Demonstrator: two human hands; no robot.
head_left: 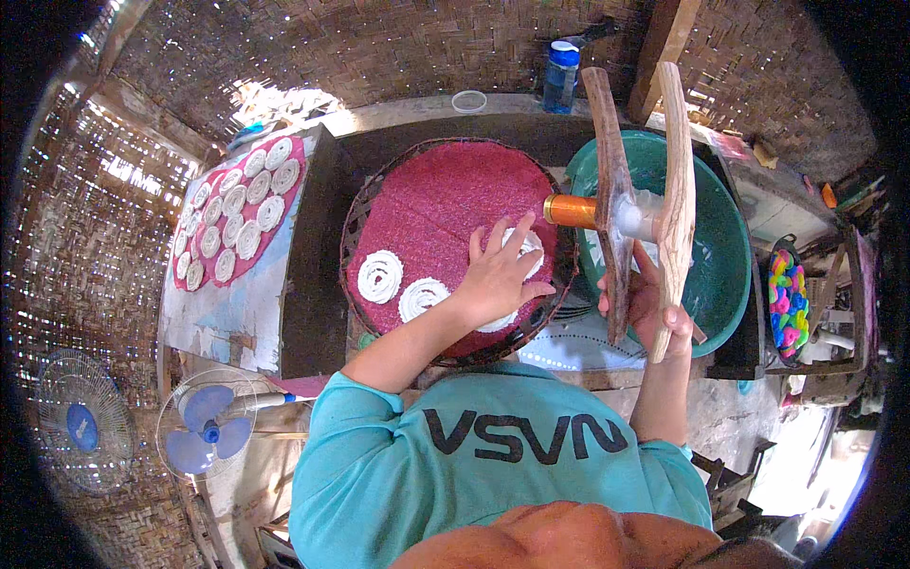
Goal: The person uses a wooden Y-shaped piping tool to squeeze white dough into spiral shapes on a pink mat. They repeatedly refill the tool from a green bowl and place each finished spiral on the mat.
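Observation:
A round woven tray (353, 220) lined with magenta cloth (445, 190) lies in front of me. White spiral coils of extruded strands, such as one coil (381, 277) at the left, sit along its near and right side. My left hand (495, 277) is spread open over the tray's right part, partly covering a coil; whether the fingertips press on it I cannot tell. My right hand (664, 318) grips the lower handle ends of a wooden two-handled press (677, 161) with a brass-coloured cylinder (574, 211). The press is held tilted, above the large green basin (737, 256).
At the left, several finished-looking coils rest on another magenta cloth (216, 273) over a board (254, 334). A blue water bottle (561, 80) and a white ring (468, 100) stand along the back ledge. Two fans (207, 431) are at lower left; a colourful bundle (788, 303) is right.

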